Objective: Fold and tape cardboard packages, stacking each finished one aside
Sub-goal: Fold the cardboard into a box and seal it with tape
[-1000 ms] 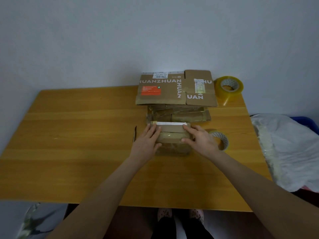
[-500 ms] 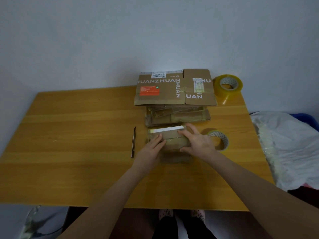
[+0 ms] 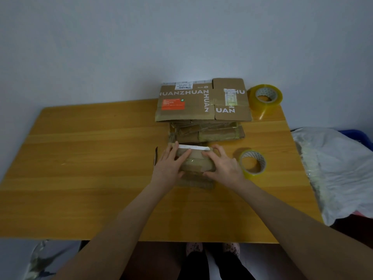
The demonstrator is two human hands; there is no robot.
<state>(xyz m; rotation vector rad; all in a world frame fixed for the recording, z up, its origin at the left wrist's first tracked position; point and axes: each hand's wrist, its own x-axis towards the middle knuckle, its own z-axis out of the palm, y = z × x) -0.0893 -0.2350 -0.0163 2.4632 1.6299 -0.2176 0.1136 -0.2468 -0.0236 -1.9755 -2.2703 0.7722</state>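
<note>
Since half a second ago the left hand [image 3: 169, 165] has slid up and over the left end of the cardboard package [image 3: 196, 161], so it now hides most of the thin dark blade [image 3: 155, 156] that lay in plain sight beside it. The right hand [image 3: 224, 165] has come off the top and settled at the right end, and the package sits squarer than it did. It lies on the worktop [image 3: 90, 158] between the two hands, just in front of the stack of folded cardboard [image 3: 207, 131], with a white strip [image 3: 193, 147] along its far edge and glossy tape across its top. Left fingers [image 3: 182, 155] lie straight and close together, pressed flat on the cardboard, the tips reaching toward the white strip. Right fingers [image 3: 211, 153] are bent and a little spread over the top, while the thumb curls in at the near side — a hold round that end. One yellowish tape roll [image 3: 253, 163] rests flat just beside the right hand; a second tape roll [image 3: 265, 96] stands tilted at the far right corner. On the stack lies a flattened printed box [image 3: 203, 100] with an orange label. Off the right edge sits a crumpled white plastic sheet [image 3: 333, 168] over something blue [image 3: 355, 134] — what it is cannot be told.
</note>
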